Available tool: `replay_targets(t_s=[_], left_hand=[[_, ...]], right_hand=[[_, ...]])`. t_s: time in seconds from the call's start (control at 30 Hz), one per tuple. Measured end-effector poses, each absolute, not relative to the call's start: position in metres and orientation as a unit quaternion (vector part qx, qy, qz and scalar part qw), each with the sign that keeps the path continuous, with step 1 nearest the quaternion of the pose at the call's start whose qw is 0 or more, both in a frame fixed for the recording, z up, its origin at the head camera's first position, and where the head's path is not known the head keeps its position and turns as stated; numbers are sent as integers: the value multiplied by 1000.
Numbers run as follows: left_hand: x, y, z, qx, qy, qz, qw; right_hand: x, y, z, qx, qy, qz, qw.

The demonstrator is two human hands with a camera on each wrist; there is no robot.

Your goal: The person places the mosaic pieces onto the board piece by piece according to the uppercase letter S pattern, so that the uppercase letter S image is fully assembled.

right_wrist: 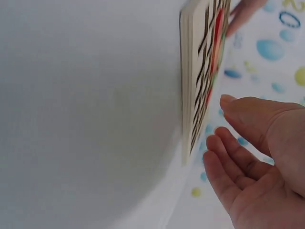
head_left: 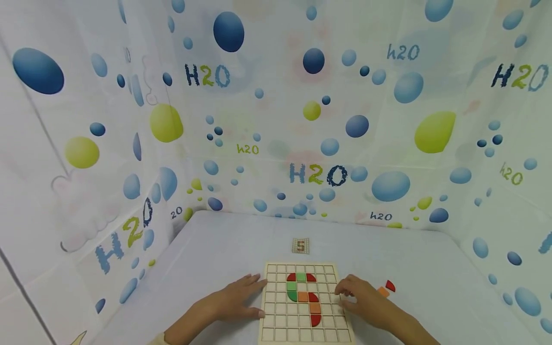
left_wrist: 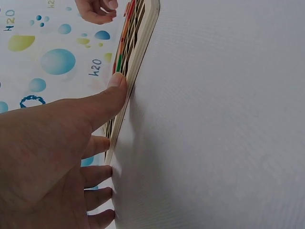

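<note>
A wooden grid board (head_left: pixel 276 321) lies on the table in the head view. Red, green and orange tiles (head_left: pixel 303 297) sit in its squares, forming a curved S-like shape. My left hand (head_left: pixel 233 299) rests at the board's left edge, fingers spread and fairly straight; in the left wrist view its thumb (left_wrist: pixel 114 88) lies against the side of the board. At the right edge is my right hand (head_left: pixel 364 302), over the border in the head view. Its fingers (right_wrist: pixel 221 174) bend loosely, the thumb stands apart from them, and nothing is between them.
Beyond the board lies a small card (head_left: pixel 300 246) with a printed S pattern on a grid. To the right of my right hand are a loose red quarter-round tile (head_left: pixel 390 286) and an orange tile (head_left: pixel 383 291), partly hidden by the hand. Printed curtains (head_left: pixel 276 120) surround the table.
</note>
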State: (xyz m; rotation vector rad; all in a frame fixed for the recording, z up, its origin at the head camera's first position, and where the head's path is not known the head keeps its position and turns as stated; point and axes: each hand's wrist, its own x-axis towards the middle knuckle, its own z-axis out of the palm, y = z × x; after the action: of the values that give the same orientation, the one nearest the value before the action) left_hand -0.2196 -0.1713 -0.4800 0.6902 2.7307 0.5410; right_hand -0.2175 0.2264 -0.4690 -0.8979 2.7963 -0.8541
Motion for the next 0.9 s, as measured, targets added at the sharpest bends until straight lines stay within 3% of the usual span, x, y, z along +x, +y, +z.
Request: replay_targets(t_s=[0.1, 0.2, 0.37, 0.53, 0.9], left_hand=[[-220, -171, -480, 238, 944, 184, 137], [-220, -171, -479, 238, 944, 183, 136], [-220, -171, -478, 243, 942, 189, 134], [-220, -171, -478, 246, 941, 188, 134], [-219, -170, -478, 242, 944, 181, 135]], right_hand=[[-224, 248, -467, -267, 937, -225, -8], [-230, 266, -464, -211, 963, -168, -18], [-240, 286, -463, -123, 985, -118, 37], [-243, 296, -465, -101, 983, -126, 87], [-246, 300, -468, -105, 970, -192, 106]])
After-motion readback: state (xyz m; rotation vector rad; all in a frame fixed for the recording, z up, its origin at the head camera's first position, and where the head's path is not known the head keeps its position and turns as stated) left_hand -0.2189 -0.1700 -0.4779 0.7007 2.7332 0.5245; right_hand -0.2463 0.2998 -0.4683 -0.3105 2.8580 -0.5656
